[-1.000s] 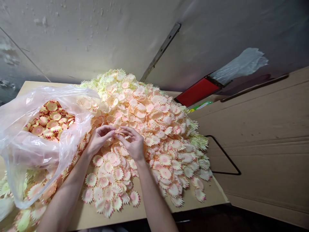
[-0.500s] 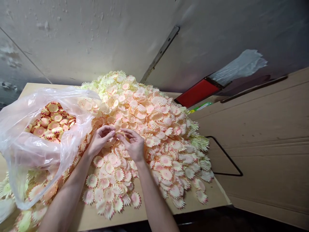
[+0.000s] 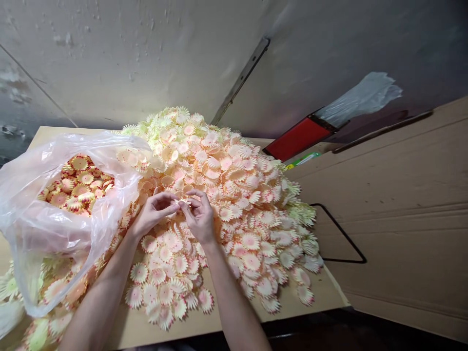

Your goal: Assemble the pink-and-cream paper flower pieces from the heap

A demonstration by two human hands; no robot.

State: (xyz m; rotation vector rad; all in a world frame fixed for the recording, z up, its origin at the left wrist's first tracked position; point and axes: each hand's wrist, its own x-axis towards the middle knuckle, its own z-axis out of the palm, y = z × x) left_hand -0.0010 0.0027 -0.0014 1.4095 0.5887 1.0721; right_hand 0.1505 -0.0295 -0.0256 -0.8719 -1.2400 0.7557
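A large heap of pale pink and yellow-green petal discs [image 3: 252, 241] with toothed edges covers much of the table. Over its middle, my left hand [image 3: 158, 210] pinches a small pale petal piece [image 3: 182, 202] between thumb and forefinger. My right hand [image 3: 199, 214] meets it from the right, its thumb and bent fingers on the same piece, whose outline is mostly hidden by the fingertips. To the left lies an open clear plastic bag [image 3: 40, 224] holding smaller, cupped discs with red edges [image 3: 85, 178].
Behind the table stands a grey wall [image 3: 109, 58] with a metal strip [image 3: 241, 80]. At the right are a red box [image 3: 302, 139] with clear plastic sticking out, a black wire frame [image 3: 341, 234] and a large cardboard sheet [image 3: 402, 219].
My right hand has shifted slightly left, and its fingertips now meet those of my left hand, where a gap showed before. A pale piece is now visible between them.
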